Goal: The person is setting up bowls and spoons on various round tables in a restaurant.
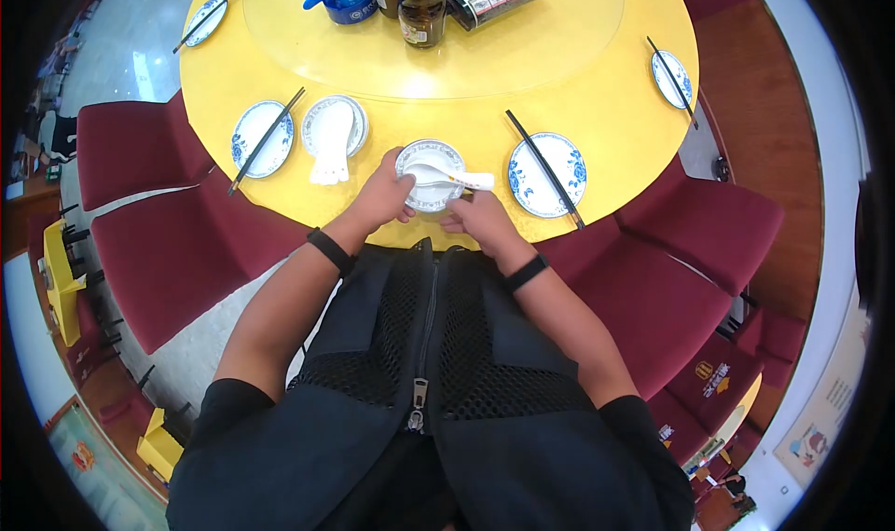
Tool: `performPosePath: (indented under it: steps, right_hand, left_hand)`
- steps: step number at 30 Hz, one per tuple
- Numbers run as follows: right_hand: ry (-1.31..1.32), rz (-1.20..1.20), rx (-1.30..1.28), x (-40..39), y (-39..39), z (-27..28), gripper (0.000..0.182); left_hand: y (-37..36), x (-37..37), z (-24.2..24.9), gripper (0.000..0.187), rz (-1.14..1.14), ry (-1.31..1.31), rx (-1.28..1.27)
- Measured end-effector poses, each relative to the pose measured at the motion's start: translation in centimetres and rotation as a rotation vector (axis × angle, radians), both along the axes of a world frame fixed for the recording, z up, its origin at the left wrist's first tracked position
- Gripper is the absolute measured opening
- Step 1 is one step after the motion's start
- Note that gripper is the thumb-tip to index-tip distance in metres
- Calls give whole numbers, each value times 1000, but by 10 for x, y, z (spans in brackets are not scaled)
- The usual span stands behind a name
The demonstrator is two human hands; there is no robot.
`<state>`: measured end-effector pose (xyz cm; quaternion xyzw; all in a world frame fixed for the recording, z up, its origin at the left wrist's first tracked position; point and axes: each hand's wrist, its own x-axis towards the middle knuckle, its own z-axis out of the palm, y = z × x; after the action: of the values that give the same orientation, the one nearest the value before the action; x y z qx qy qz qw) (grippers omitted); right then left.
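Hold the small, round white bowl with a grey patterned rim (431, 147) flat, to stop the shiny white china spoon (477, 180) from sliding out. Go slow and soft. Bowl: just left of the round white plate with blue flowers (547, 195). Left hand (382, 197): gripping the bowl's side away from that plate. Right hand (487, 223): curled by the bowl, maybe pinching it, too hidden to tell. Spoon: lying across the bowl, handle poking toward the plate.

Black mesh vest (373, 363), short black sleeves (238, 410), dark wristbands (331, 249)
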<state>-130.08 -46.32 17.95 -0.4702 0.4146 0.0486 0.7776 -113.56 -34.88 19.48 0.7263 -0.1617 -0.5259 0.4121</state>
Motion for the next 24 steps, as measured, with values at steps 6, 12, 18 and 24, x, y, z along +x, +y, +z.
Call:
performPosePath:
  steps: [6, 12, 18, 24]
  right_hand:
    - [126, -95, -860, -25, -12, 29, 73]
    - [77, 649, -1283, 12, -12, 48, 68]
    - [151, 644, -1222, 17, -4, 35, 66]
    - [224, 734, -1201, 15, 5, 47, 71]
  left_hand:
    - [-4, 1, 0, 56, 21, 38, 49]
    - [-7, -1, 8, 49, 24, -26, 72]
    - [-6, -2, 3, 47, 40, -24, 65]
    - [-4, -4, -2, 44, 81, -11, 49]
